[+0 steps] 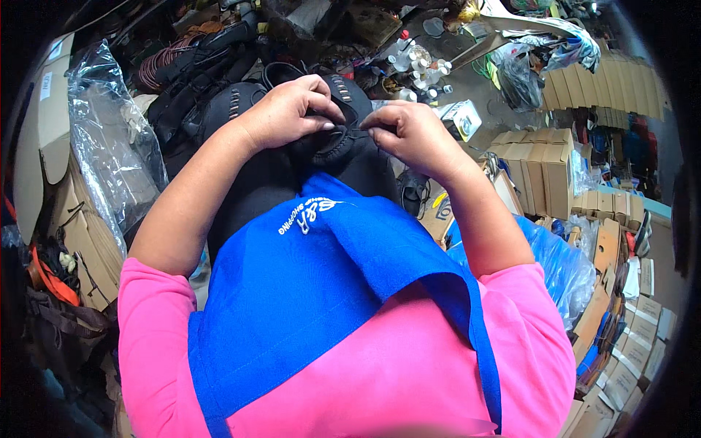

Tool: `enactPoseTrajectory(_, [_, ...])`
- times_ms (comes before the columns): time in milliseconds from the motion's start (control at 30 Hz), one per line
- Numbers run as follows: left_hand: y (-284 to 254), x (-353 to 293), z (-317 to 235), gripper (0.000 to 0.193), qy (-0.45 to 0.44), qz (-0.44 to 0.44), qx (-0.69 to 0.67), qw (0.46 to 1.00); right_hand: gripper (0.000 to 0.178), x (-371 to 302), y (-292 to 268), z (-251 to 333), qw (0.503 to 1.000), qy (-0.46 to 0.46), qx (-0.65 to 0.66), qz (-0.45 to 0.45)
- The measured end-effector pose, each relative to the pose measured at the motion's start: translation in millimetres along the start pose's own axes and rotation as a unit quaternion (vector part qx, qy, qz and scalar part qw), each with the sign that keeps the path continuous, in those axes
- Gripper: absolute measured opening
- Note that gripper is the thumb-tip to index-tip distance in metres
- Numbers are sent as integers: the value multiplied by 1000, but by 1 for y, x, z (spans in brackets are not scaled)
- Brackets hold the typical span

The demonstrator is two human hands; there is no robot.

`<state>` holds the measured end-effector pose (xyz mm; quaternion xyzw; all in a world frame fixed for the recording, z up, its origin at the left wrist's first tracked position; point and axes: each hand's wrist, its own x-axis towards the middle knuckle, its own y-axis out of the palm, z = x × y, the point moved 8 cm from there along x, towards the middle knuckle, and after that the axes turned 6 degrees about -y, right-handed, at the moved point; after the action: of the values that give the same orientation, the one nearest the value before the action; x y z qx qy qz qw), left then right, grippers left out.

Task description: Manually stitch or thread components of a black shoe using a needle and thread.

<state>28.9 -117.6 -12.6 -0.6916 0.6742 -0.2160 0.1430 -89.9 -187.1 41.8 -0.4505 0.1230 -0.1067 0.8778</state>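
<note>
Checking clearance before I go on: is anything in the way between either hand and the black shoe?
Nothing visible stands in the way. The left hand and right hand are both right up at the black shoe. The blue apron lies nearer the body, not between them.

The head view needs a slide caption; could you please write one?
Left hand and right hand at work on a black shoe beyond a blue apron.

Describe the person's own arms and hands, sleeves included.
Short pink sleeves end near the elbows, leaving both forearms bare. The left hand and right hand are bare too: no gloves, watches or bracelets show.
</note>
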Motion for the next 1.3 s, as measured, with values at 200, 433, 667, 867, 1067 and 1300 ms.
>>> enactPoseTrajectory(200, [-1,-1,-1,24,-1,-8,11,1000,18,12,3,10,993,-31,-90,70])
enactPoseTrajectory(433, [5,3,-1,22,-4,1,-2,1000,17,8,7,-3,996,6,-16,90])
enactPoseTrajectory(667, [4,4,2,23,-21,9,-4,1000,23,8,8,-13,999,-4,-9,53])
enactPoseTrajectory(867, [6,4,3,22,-30,13,-11,999,23,-2,9,-24,994,48,99,19])
enactPoseTrajectory(1067, [9,5,4,22,-37,15,-12,999,24,13,4,-3,995,-35,-61,73])
enactPoseTrajectory(1300, [9,4,4,22,-29,19,-20,999,24,20,7,-10,989,-77,-23,126])
